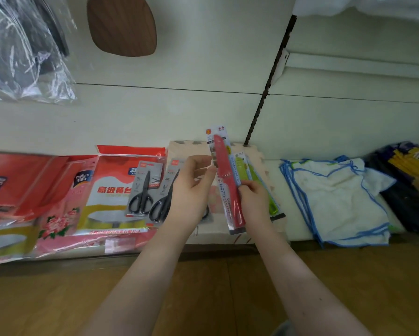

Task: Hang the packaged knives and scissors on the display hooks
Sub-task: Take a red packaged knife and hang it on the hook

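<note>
My right hand grips a packaged red knife, held upright over the low shelf. Behind it lie packaged green knives on the shelf. My left hand hovers just left of the red knife with fingers loosely curled, its fingertips close to the package, holding nothing. Two packaged black scissors lie side by side on the shelf to the left; my left hand partly hides the right one. No display hooks are visible.
Red and pink packaged tablecloths cover the shelf's left part. White cloths with blue trim lie to the right, dark bundles beyond. A slotted upright runs up the back panel. A brown board and bagged goods hang above.
</note>
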Demonstrator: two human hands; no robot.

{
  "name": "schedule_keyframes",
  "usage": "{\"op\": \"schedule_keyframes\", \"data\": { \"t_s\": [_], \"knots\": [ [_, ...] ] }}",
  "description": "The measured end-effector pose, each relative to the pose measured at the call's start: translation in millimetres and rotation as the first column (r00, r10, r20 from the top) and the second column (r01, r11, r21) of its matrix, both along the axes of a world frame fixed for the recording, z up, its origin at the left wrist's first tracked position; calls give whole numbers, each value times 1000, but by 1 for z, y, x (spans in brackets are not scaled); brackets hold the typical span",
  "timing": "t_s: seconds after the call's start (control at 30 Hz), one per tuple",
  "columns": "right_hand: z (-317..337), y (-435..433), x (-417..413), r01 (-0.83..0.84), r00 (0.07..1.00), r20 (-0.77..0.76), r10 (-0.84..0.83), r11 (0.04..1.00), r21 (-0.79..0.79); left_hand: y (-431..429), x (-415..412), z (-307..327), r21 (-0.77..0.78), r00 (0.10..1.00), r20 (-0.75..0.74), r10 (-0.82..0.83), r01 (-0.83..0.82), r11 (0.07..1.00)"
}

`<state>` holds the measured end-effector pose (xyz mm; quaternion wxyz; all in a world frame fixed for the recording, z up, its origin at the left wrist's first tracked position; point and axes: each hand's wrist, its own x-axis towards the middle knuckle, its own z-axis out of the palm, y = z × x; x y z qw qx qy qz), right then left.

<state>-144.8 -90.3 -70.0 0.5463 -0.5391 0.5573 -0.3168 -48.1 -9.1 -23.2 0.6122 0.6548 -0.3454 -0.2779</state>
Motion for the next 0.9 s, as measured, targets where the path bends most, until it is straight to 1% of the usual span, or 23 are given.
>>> {"op": "schedule_keyframes", "data": {
  "t_s": [0.1, 0.17, 0.23, 0.33, 0.4, 0.47, 0.53, 0.6, 0.63, 0.73, 0.83, 0.9],
  "knots": [
    [6, 10, -1, -19, 998, 66, 19, 1000, -3, 0, -3, 0, 53, 999, 37, 17, -19, 998],
    [11, 18, -3, -39, 994, 97, 41, 999, -16, -3, -4, 1, 60, 998, 11, 58, -58, 996],
    [16, 26, -6, -62, 990, 127, 66, 997, -39, -8, -6, 6, 62, 993, -56, 101, -98, 993],
    [24, 35, -12, -87, 978, 183, 97, 994, -63, -18, -9, 19, 30, 967, -206, 150, -147, 989],
    [31, 38, -19, -106, 968, 221, 122, 991, -80, -22, -10, 29, -8, 957, -241, 162, -169, 986],
    [39, 40, -25, -142, 954, 254, 163, 985, -99, -21, -13, 38, -57, 973, -200, 113, -126, 990],
    [52, 37, -29, -169, 942, 260, 211, 970, -174, -18, -20, 46, -79, 996, -92, 14, -21, 997],
    [73, 30, -30, -139, 929, 299, 219, 953, -268, -14, -28, 56, -110, 998, 22, -64, 66, 992],
    [87, 26, -30, -114, 918, 331, 221, 943, -314, -13, -32, 62, -129, 995, 73, -75, 84, 988],
    [129, 16, -26, -82, 885, 371, 280, 880, -468, -8, -41, 84, -197, 985, 157, -70, 101, 975],
    [167, 13, -22, -67, 860, 373, 348, 802, -594, -8, -44, 114, -305, 989, 145, -15, 59, 950],
    [190, 12, -21, -51, 847, 375, 377, 760, -648, -8, -43, 137, -353, 983, 181, 9, 57, 934]
  ]
}}
